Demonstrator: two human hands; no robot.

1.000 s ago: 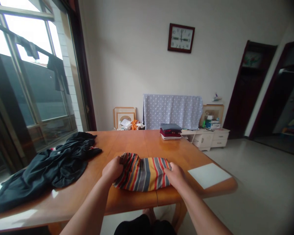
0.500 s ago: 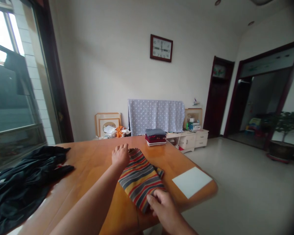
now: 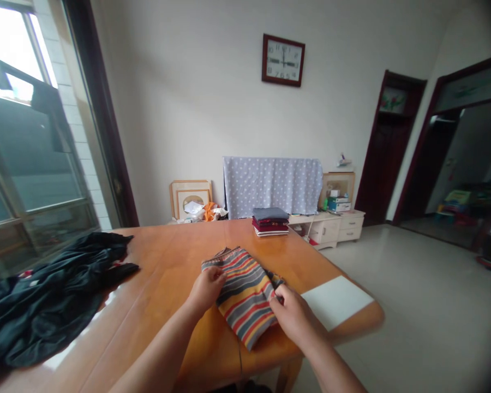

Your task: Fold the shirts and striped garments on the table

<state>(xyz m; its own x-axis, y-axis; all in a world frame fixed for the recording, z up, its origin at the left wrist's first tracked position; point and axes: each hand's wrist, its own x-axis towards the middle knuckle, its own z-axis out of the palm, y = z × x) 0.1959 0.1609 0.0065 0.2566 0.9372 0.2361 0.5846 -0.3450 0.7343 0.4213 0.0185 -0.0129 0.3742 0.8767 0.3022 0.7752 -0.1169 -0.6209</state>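
Observation:
A folded cloth with orange, grey, red and yellow stripes (image 3: 245, 297) lies on the wooden table (image 3: 167, 267), its long side running away from me at a slant. My left hand (image 3: 207, 289) grips its left edge. My right hand (image 3: 292, 311) pinches its right edge near a dark inner fold, with the fingers curled over the fabric. The far end of the cloth rests flat on the table, and the near corner points toward me.
A crumpled black garment (image 3: 53, 300) lies on the table's left side, and a stack of folded clothes (image 3: 270, 222) sits at the far edge. A white board (image 3: 335, 301) lies at the right corner. Beyond stand a low white cabinet (image 3: 327, 229) and a window (image 3: 33, 136).
My hands have moved from the cloth's far and near ends to its left and right edges, and both now grip it. The cloth looks more compact, and the view has shifted slightly.

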